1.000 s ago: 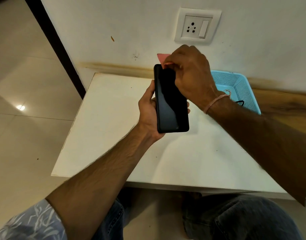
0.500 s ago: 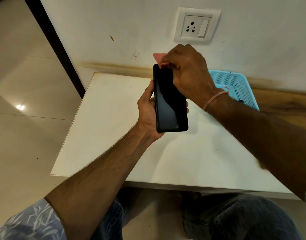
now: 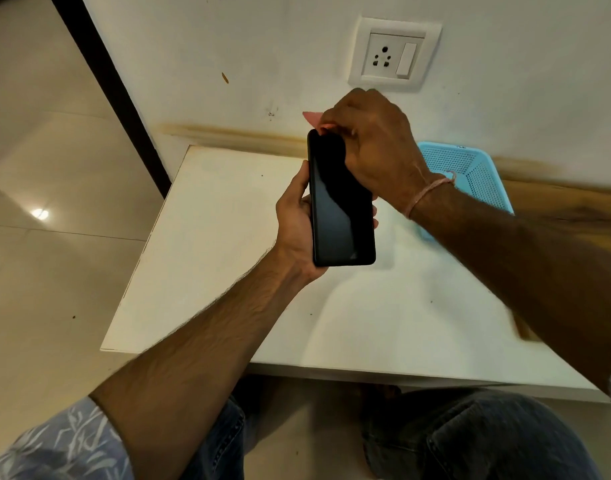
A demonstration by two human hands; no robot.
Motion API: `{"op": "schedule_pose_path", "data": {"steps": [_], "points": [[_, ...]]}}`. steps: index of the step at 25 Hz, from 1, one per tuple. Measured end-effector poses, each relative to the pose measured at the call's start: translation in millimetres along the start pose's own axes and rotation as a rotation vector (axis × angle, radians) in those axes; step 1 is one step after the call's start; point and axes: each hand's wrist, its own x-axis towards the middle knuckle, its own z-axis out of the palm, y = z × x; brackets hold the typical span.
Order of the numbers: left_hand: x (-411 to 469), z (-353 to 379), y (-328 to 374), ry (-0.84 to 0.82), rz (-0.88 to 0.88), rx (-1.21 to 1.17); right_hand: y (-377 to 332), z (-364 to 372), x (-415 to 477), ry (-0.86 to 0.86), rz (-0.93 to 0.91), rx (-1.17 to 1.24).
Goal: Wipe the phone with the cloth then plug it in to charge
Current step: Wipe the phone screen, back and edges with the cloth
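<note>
My left hand (image 3: 295, 223) grips a black phone (image 3: 340, 202) by its lower half, screen facing me, held upright above the white table (image 3: 227, 258). My right hand (image 3: 373, 147) covers the phone's top right corner and pinches a pink cloth (image 3: 313, 117) against the top edge. Only a small corner of the cloth shows past my fingers. A white wall socket (image 3: 394, 55) with a switch sits on the wall just above my right hand.
A light blue perforated plastic basket (image 3: 470, 171) stands on the table at the back right, partly hidden by my right forearm. The table's left edge drops to a tiled floor (image 3: 54, 237). My knees in jeans are below the front edge.
Both hands and the phone have stayed almost in place. My right hand with the cloth has shifted slightly at the phone's top edge.
</note>
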Motion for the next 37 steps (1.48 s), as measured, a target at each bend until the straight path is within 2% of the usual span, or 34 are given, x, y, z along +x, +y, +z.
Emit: {"op": "schedule_pose_path", "data": {"steps": [3, 5, 7, 9, 12, 14, 15, 18, 20, 22, 24, 27, 29, 35, 37], "points": [[-3.4, 3.9, 2.3, 0.064, 0.012, -0.030, -13.6, 4.9, -11.5, 0.053, -0.077, 0.037], [-2.9, 2.9, 4.4, 0.116, 0.050, -0.063, -28.3, 8.1, -26.4, 0.060, -0.216, 0.056], [-0.4, -0.8, 2.2, 0.125, 0.134, -0.093, -37.4, 9.2, -40.4, 0.009, -0.356, 0.052], [-0.1, 1.0, 2.0, 0.130, 0.110, -0.084, -29.6, 2.6, -36.6, -0.043, -0.420, 0.000], [-1.6, 4.8, 2.7, 0.028, 0.013, -0.042, -4.0, -10.7, -14.7, -0.047, -0.196, -0.051], [-1.7, 5.5, 3.1, 0.038, 0.008, -0.016, 0.5, -11.1, -11.9, -0.042, -0.095, -0.040], [-1.4, 4.9, 2.4, 0.048, 0.013, -0.055, -5.7, -7.4, -16.4, -0.025, -0.119, -0.028], [0.9, -1.8, 1.6, 0.069, 0.100, -0.200, -35.3, 9.0, -43.0, 0.004, -0.342, 0.041], [3.0, -4.4, -0.7, 0.086, 0.169, -0.197, -39.1, 8.9, -50.2, -0.014, -0.417, 0.037], [2.7, -3.7, 1.9, 0.049, 0.122, -0.136, -26.8, 4.1, -40.1, -0.009, -0.373, 0.020], [0.4, 0.9, 5.6, -0.027, 0.060, -0.103, -10.9, -2.4, -26.1, -0.002, -0.200, -0.014], [2.6, -2.2, 5.3, -0.013, 0.033, -0.068, 1.0, -0.7, -18.3, 0.011, -0.036, -0.026], [2.4, -1.8, 4.5, -0.006, 0.043, -0.118, -6.4, 4.1, -25.0, 0.039, -0.042, -0.007], [0.0, -3.4, 7.5, -0.048, 0.053, -0.233, -21.8, 10.3, -47.5, 0.032, -0.324, 0.032], [-0.6, -0.7, 6.7, -0.059, 0.035, -0.180, -9.3, 3.4, -36.9, 0.050, -0.243, 0.011]]}}
